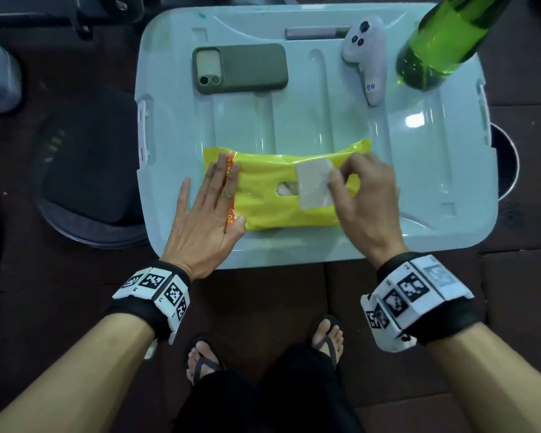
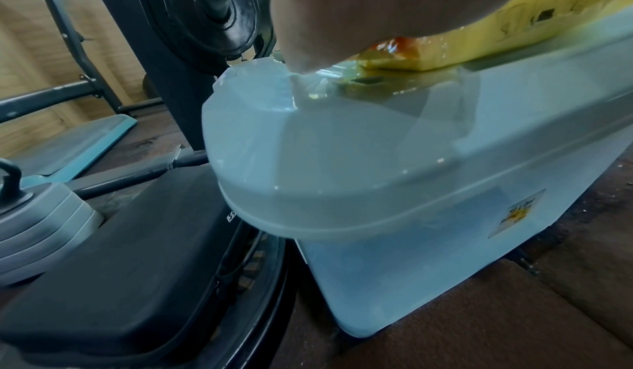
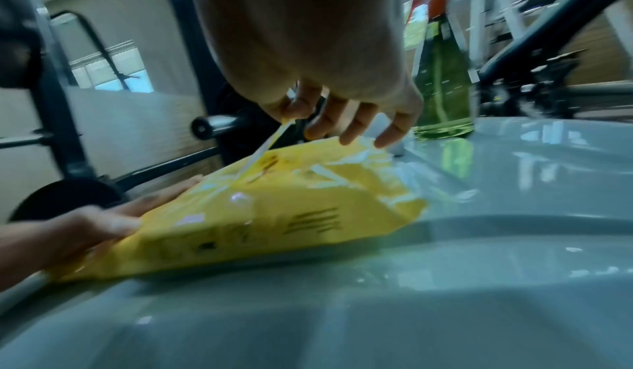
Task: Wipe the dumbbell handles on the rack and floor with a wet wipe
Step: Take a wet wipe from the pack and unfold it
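While left hand (image 1: 204, 210) lies flat, fingers straight, pressing left end of yellow wet-wipe pack (image 1: 281, 201), pack sits on near half of pale storage-box lid (image 1: 419, 170), short of front edge. Pack opening (image 1: 286, 189) uncovered, white wipe showing inside. Right hand (image 1: 361, 195) pinches peeled seal flap (image 1: 313, 184), other fingers curled above pack. Far half: cased phone (image 1: 241, 68), white controller (image 1: 367, 57), green bottle (image 1: 441, 42) at right corner. Bare lid between.

phone (image 1: 240, 68) | controller (image 1: 366, 57) | green bottle (image 1: 434, 48) | bin lid (image 1: 325, 120)
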